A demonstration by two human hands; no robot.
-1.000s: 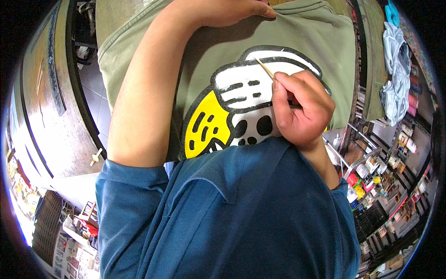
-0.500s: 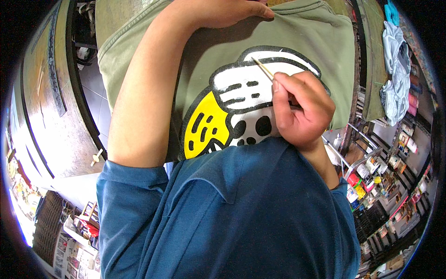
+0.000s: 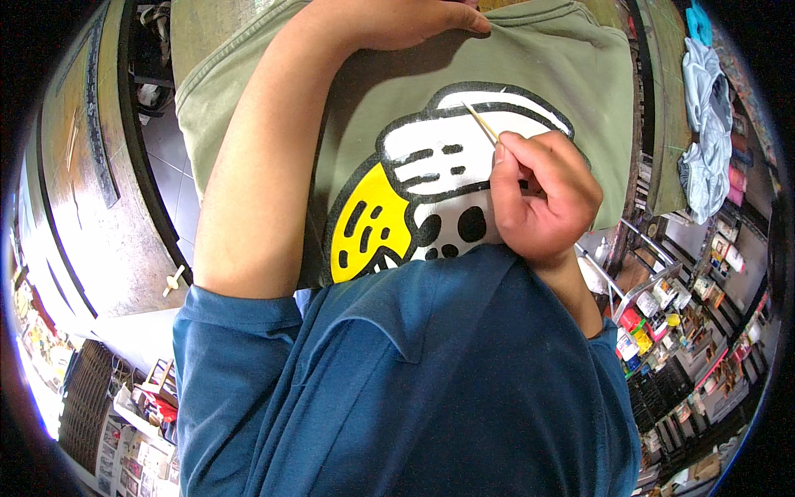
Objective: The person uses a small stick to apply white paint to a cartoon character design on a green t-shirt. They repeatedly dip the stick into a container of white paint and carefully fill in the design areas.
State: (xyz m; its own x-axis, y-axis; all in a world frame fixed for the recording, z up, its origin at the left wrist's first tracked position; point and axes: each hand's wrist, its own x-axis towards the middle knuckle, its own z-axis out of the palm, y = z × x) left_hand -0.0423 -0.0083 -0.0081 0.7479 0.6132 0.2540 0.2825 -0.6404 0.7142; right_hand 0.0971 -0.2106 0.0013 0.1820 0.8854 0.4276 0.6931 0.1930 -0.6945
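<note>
Right hand clenched round thin brush, tip on olive shirt's white print; left hand pressed flat on the cloth.

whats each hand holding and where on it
The right hand pinches a thin wooden brush low on its handle, the tip end on the white painted design. The left hand grips nothing; it presses flat on the olive green shirt near its top edge.

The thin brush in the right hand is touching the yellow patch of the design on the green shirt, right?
Not quite. In the head view the thin brush in the right hand touches the white patch, not the yellow one, on the green shirt.
</note>
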